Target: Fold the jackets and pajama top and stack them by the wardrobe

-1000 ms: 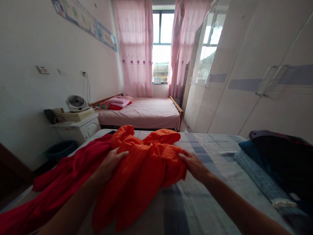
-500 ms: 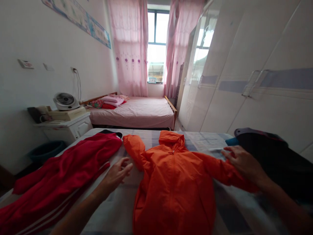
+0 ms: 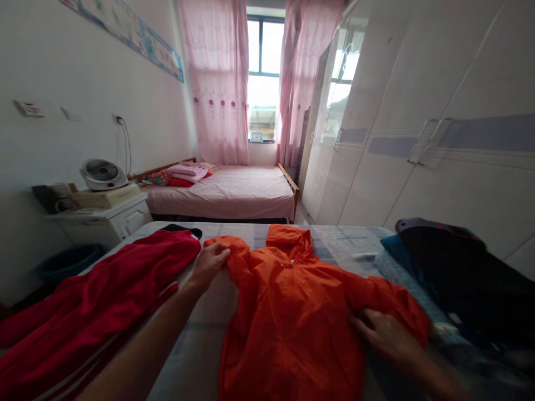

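An orange hooded jacket [image 3: 288,312] lies front up, its zip closed and its sleeves out to the sides. My left hand [image 3: 211,262] pinches the cuff end of the sleeve on the left. Lower down on the other side, my right hand [image 3: 387,337] is at the jacket's side edge below the other sleeve, thumb and fingers a little apart and slightly blurred. Red clothing with white stripes [image 3: 121,278] is spread out left of my left forearm.
Dark folded clothes [image 3: 468,267] are piled at the right on the bed [image 3: 343,239]. Beyond is a pink-covered bed [image 3: 242,192]. A fan [image 3: 103,172] stands on a white cabinet [image 3: 129,220] above a teal bin [image 3: 69,262]. White wardrobes [image 3: 460,184] line the right side.
My left hand has moved up and forward onto the sleeve cuff. My right hand has left the other sleeve's top and come down and inward to the jacket's side.
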The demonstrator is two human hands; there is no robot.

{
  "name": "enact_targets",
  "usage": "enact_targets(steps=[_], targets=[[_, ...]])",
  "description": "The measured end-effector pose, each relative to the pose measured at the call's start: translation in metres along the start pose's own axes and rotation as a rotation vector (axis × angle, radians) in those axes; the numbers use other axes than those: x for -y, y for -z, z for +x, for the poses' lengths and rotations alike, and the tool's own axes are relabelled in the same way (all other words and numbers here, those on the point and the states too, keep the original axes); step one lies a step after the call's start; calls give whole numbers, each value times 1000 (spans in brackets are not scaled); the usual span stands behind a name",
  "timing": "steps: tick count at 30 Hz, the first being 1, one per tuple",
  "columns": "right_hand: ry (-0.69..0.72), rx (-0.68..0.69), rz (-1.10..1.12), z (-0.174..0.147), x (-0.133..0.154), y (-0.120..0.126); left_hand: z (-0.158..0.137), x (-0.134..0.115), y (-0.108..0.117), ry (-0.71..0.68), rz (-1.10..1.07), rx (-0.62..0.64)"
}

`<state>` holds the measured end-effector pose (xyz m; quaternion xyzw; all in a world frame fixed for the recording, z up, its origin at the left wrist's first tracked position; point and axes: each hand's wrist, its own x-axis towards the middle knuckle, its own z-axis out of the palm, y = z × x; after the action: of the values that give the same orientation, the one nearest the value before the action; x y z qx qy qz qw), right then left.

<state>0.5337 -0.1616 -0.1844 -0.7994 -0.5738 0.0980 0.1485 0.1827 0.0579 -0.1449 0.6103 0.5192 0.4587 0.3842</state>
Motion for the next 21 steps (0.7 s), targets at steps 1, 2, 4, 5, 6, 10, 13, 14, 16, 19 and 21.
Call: enact_targets(steps=[1, 2, 4, 5, 6, 10, 13, 14, 16, 19, 21], targets=[[17, 24, 84, 8, 2, 2, 9, -8, 6, -21, -17, -51], [46, 32, 182, 18, 6, 5, 17, -16, 12, -41, -25, -107], [112, -26, 329, 43, 21, 10, 30, -29, 25, -74, -10, -211], [142, -76, 357, 54, 30, 11, 32, -33, 31, -86, 14, -246], [168, -129, 357, 63, 40, 11, 30, -33, 36, -94, 48, -261], [308, -310, 247, 57, 69, 2, -23, -8, 57, -91, 209, -115], [414, -235, 162, 11, 69, -9, -89, 26, 75, -158, 384, 216], [460, -176, 122, -7, 66, -13, -110, 35, 80, -205, 464, 362], [596, -89, 22, -40, 61, -22, -143, 46, 84, -289, 593, 563], [732, -123, -153, -68, 67, -37, -168, 47, 69, -386, 789, 515], [732, -222, -245, -72, 79, -46, -170, 40, 50, -480, 908, 388]])
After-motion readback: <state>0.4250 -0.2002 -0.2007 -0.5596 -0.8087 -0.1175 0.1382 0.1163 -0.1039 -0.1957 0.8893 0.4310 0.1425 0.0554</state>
